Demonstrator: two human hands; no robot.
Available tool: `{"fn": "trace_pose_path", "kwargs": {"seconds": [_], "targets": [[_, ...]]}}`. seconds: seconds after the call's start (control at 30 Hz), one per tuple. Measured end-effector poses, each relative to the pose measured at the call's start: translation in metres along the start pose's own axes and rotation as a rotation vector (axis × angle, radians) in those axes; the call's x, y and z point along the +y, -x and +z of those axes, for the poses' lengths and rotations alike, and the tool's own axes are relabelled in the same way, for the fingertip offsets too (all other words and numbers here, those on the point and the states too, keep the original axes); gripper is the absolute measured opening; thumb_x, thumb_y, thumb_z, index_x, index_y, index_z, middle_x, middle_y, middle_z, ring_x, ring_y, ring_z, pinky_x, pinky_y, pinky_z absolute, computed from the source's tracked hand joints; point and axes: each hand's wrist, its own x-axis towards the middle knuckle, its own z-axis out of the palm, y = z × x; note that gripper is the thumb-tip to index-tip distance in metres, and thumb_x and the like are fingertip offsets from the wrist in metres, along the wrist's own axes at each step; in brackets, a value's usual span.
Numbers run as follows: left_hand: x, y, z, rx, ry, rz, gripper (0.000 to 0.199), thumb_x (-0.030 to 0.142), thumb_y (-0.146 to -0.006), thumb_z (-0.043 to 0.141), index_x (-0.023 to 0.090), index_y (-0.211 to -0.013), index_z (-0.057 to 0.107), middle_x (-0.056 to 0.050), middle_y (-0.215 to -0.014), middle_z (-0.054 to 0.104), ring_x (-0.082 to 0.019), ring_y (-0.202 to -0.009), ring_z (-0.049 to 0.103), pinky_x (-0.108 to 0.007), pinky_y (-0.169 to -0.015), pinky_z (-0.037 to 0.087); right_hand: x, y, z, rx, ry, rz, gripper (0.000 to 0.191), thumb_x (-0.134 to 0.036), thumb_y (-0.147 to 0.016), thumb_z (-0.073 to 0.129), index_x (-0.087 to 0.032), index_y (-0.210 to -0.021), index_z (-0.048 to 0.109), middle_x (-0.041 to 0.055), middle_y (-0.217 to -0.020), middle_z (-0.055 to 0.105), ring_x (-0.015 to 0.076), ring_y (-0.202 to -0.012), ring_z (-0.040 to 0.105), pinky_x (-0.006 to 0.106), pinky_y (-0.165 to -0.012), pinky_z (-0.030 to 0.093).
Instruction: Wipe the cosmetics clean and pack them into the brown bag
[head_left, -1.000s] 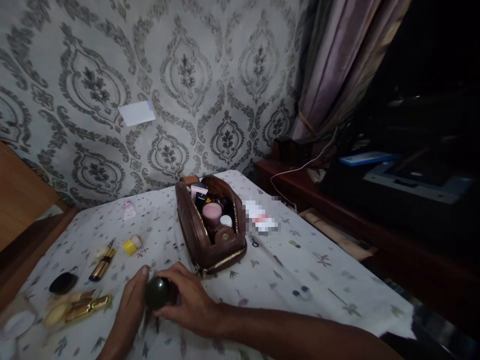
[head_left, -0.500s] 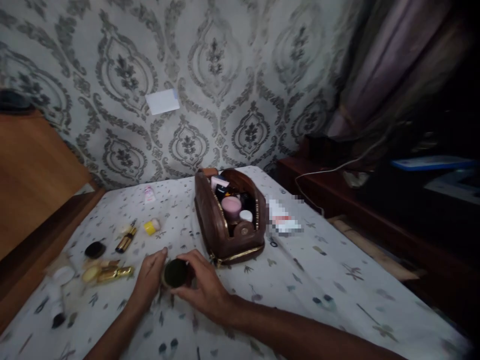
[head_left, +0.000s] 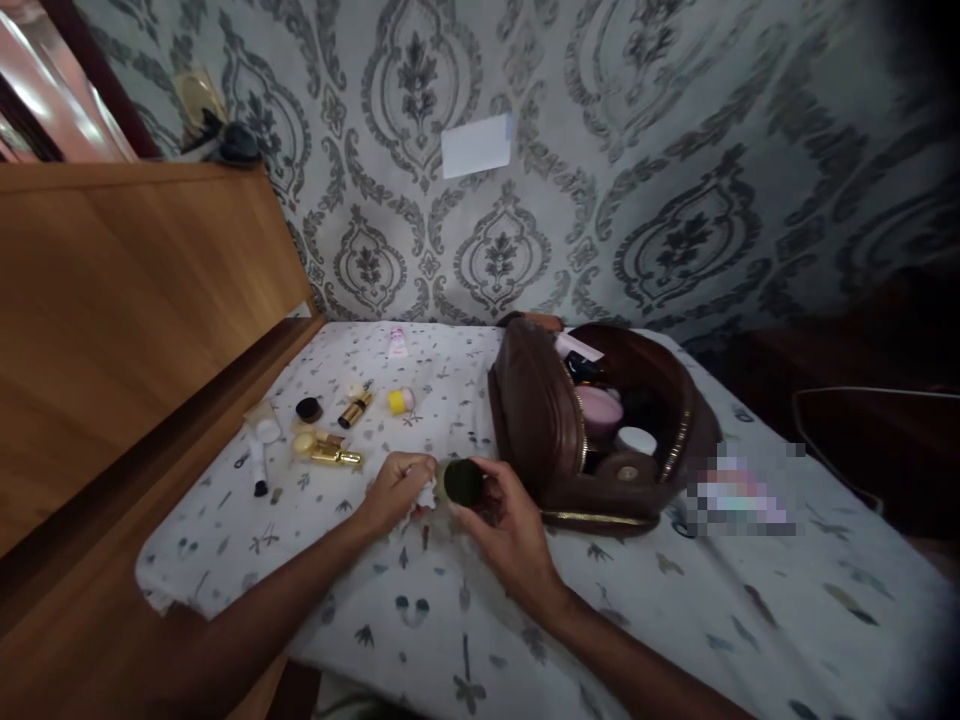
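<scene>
My right hand (head_left: 517,535) is wrapped round a small jar with a dark green lid (head_left: 464,483), held over the near part of the cloth. Just left of the jar, my left hand (head_left: 397,490) pinches a crumpled white wipe or tissue (head_left: 424,497) close against it. Behind and to the right stands a brown leather bag (head_left: 536,420), unzipped, with a pink round container (head_left: 598,408) and a white-lidded jar (head_left: 636,441) inside.
Gold tubes (head_left: 336,456), a black round lid (head_left: 308,408), a yellow-and-white jar (head_left: 400,402), a white tube (head_left: 259,468) and a pink tube (head_left: 397,342) lie on the patterned cloth (head_left: 465,630). A wooden panel (head_left: 150,300) borders the left; a wall stands behind.
The view has swung left, so the bag and the items appear farther right. White material now shows at my left hand. The jar remains in my right hand.
</scene>
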Motion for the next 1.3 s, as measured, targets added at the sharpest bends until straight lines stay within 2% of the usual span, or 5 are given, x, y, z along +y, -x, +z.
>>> {"fn": "trace_pose_path", "kwargs": {"seconds": [0.3,0.43,0.67,0.9,1.3], "targets": [[0.033,-0.004,0.004,-0.014,-0.158,0.211,0.023,0.028,-0.087,0.049,0.017,-0.102,0.062,0.002,-0.072,0.057,-0.013,-0.063,0.053,-0.023,-0.059,0.044,-0.054,0.008,-0.042,0.060,-0.023,-0.070,0.040,-0.035,-0.075,0.077,-0.024,-0.110,0.061,0.0062,-0.105,0.069,0.0205,-0.091,0.071,0.031,-0.078,0.061],[0.059,-0.007,0.011,-0.155,-0.482,0.537,0.035,0.017,-0.092,0.040,0.016,-0.123,0.058,-0.003,-0.087,0.063,-0.015,-0.074,0.058,-0.026,-0.070,0.045,-0.085,0.004,-0.084,0.201,0.104,-0.129,0.041,-0.039,-0.075,0.078,-0.027,-0.111,0.063,0.0058,-0.108,0.071,0.0221,-0.091,0.071,0.034,-0.077,0.062],[0.101,-0.025,0.038,-0.171,-1.052,1.027,0.043,0.017,-0.098,0.034,0.022,-0.138,0.048,-0.002,-0.084,0.059,-0.012,-0.053,0.047,-0.025,-0.050,0.032,-0.118,-0.020,-0.146,0.417,0.190,-0.157,0.038,-0.038,-0.076,0.078,-0.027,-0.108,0.064,0.0050,-0.108,0.072,0.0233,-0.097,0.070,0.039,-0.085,0.059],[0.124,-0.041,0.055,-0.181,-1.408,1.036,0.045,0.017,-0.095,0.035,0.025,-0.137,0.051,-0.005,-0.095,0.066,-0.016,-0.059,0.059,-0.024,-0.046,0.035,-0.117,-0.035,-0.164,0.365,0.138,-0.162,0.040,-0.038,-0.075,0.080,-0.024,-0.109,0.064,0.0054,-0.105,0.072,0.0222,-0.094,0.068,0.038,-0.084,0.057],[0.103,-0.053,0.053,-0.097,-1.335,1.199,0.033,0.021,-0.101,0.037,0.020,-0.131,0.052,-0.002,-0.087,0.063,-0.013,-0.070,0.065,-0.024,-0.053,0.040,-0.100,-0.054,-0.176,0.193,0.226,-0.148,0.038,-0.024,-0.075,0.076,-0.020,-0.110,0.062,0.0051,-0.100,0.068,0.0183,-0.087,0.065,0.031,-0.074,0.054]]}}
